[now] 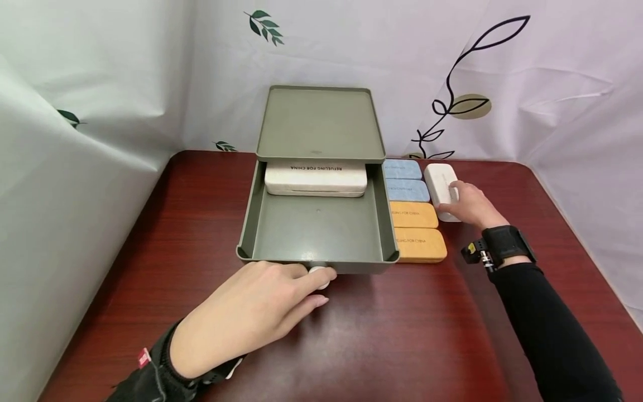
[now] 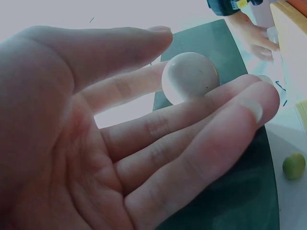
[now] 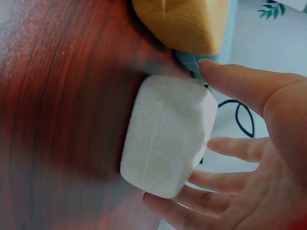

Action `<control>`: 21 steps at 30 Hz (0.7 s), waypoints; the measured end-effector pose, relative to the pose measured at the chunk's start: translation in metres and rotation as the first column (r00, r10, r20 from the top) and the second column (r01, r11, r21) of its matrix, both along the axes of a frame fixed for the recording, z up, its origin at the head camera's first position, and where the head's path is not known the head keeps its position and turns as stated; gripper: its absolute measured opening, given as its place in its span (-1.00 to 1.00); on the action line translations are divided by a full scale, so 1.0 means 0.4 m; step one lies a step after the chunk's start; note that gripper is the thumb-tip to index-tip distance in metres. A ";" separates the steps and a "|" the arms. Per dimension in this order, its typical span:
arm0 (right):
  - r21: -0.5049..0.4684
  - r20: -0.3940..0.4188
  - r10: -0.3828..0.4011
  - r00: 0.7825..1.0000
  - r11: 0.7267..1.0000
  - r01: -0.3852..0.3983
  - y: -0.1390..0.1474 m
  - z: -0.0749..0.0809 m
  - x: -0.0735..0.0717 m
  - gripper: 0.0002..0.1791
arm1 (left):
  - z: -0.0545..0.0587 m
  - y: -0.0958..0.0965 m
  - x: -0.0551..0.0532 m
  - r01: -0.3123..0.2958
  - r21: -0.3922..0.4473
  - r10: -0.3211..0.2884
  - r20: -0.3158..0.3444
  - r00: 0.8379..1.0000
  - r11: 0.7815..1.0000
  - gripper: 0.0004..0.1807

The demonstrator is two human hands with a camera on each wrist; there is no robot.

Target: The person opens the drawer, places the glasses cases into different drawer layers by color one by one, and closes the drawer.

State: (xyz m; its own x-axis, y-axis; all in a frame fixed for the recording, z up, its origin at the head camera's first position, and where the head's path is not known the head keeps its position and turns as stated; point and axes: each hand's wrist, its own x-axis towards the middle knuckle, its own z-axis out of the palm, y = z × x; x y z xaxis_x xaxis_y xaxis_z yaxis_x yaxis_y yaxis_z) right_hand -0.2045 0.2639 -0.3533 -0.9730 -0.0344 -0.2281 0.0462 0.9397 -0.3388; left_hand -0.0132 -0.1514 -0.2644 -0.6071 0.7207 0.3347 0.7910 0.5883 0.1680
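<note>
A grey-green box (image 1: 321,123) has its drawer (image 1: 316,229) pulled out toward me. Inside, at the back of the drawer, lies a white glasses case (image 1: 316,181). My left hand (image 1: 256,301) is at the drawer front, its nearly straight fingers straddling the round white knob (image 2: 190,78); the thumb stands apart from it. To the right of the box, my right hand (image 1: 474,204) spans another white glasses case (image 3: 165,136), thumb on one side and fingers at the other. The fingertips meet its edge, while a small gap shows at the thumb.
Two blue cases (image 1: 408,190) and two yellow cases (image 1: 417,244) lie in a column against the box's right side. The dark red wooden table (image 1: 402,335) ends at a white patterned cloth (image 1: 321,44) behind and at both sides.
</note>
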 end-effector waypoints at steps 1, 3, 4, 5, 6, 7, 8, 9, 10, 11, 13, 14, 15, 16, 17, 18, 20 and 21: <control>0.002 0.006 -0.004 1.000 1.000 0.004 -0.001 -0.004 -0.003 -0.12 | -0.001 0.000 0.000 0.001 -0.001 -0.001 -0.001 1.000 1.000 -0.73; 0.007 0.016 -0.015 1.000 1.000 0.015 -0.004 -0.008 -0.008 -0.11 | -0.002 -0.001 0.001 0.001 -0.003 -0.001 0.000 1.000 1.000 -0.73; 0.008 0.016 -0.018 1.000 1.000 0.018 -0.005 -0.009 -0.010 -0.11 | -0.002 -0.001 0.000 0.002 -0.004 -0.002 0.001 1.000 1.000 -0.73; 0.007 0.015 -0.022 1.000 1.000 0.022 -0.006 -0.009 -0.011 -0.11 | -0.002 -0.001 0.000 0.002 -0.006 -0.002 0.001 1.000 1.000 -0.73; 0.006 0.013 -0.027 1.000 1.000 0.027 -0.008 -0.009 -0.012 -0.12 | -0.002 -0.002 0.000 0.002 -0.006 -0.002 -0.001 1.000 1.000 -0.74; 0.006 0.012 -0.033 0.999 0.999 0.033 -0.009 -0.008 -0.012 -0.12 | -0.002 -0.002 0.000 0.001 -0.008 -0.001 -0.002 1.000 1.000 -0.74; 0.003 0.013 -0.042 0.999 0.999 0.042 -0.010 -0.006 -0.012 -0.12 | -0.002 -0.002 0.000 0.000 -0.010 0.000 -0.002 1.000 1.000 -0.74; -0.002 0.014 -0.052 0.999 0.999 0.052 -0.012 -0.006 -0.012 -0.12 | -0.002 -0.002 0.000 -0.001 -0.011 0.001 -0.003 1.000 1.000 -0.74; -0.005 0.013 -0.062 0.998 0.998 0.062 -0.012 -0.006 -0.012 -0.13 | -0.002 -0.002 0.000 -0.002 -0.012 0.002 -0.005 1.000 1.000 -0.74; -0.006 0.012 -0.072 0.997 0.997 0.072 -0.013 -0.006 -0.012 -0.13 | -0.001 -0.002 0.000 -0.003 -0.012 0.003 -0.007 1.000 1.000 -0.74; -0.008 0.007 -0.090 0.996 0.996 0.090 -0.012 -0.008 -0.011 -0.14 | -0.001 -0.001 0.000 -0.002 -0.010 0.002 -0.007 1.000 1.000 -0.74; -0.010 0.004 -0.098 0.995 0.995 0.098 -0.012 -0.009 -0.010 -0.14 | -0.001 -0.001 0.000 -0.001 -0.009 0.001 -0.007 1.000 1.000 -0.74; -0.012 0.000 -0.102 0.995 0.995 0.102 -0.011 -0.010 -0.009 -0.14 | -0.002 -0.001 0.000 0.000 -0.008 0.000 -0.007 1.000 1.000 -0.74; -0.014 -0.003 -0.104 0.995 0.994 0.104 -0.010 -0.011 -0.009 -0.15 | -0.002 -0.001 0.000 0.001 -0.008 -0.001 -0.007 1.000 1.000 -0.74; -0.017 -0.006 -0.106 0.994 0.994 0.106 -0.009 -0.012 -0.008 -0.15 | -0.002 -0.001 0.000 0.003 -0.008 -0.003 -0.007 1.000 1.000 -0.73; -0.020 -0.009 -0.105 0.994 0.994 0.105 -0.008 -0.012 -0.007 -0.15 | -0.002 -0.001 0.000 0.003 -0.009 -0.003 -0.006 1.000 1.000 -0.73; -0.028 -0.016 -0.102 0.995 0.994 0.102 -0.006 -0.012 -0.006 -0.15 | -0.002 -0.001 0.000 0.001 -0.013 -0.001 -0.007 1.000 1.000 -0.73; -0.032 -0.023 -0.100 0.995 0.995 0.099 -0.005 -0.012 -0.007 -0.16 | -0.002 -0.002 0.000 0.000 -0.015 0.000 -0.007 1.000 1.000 -0.73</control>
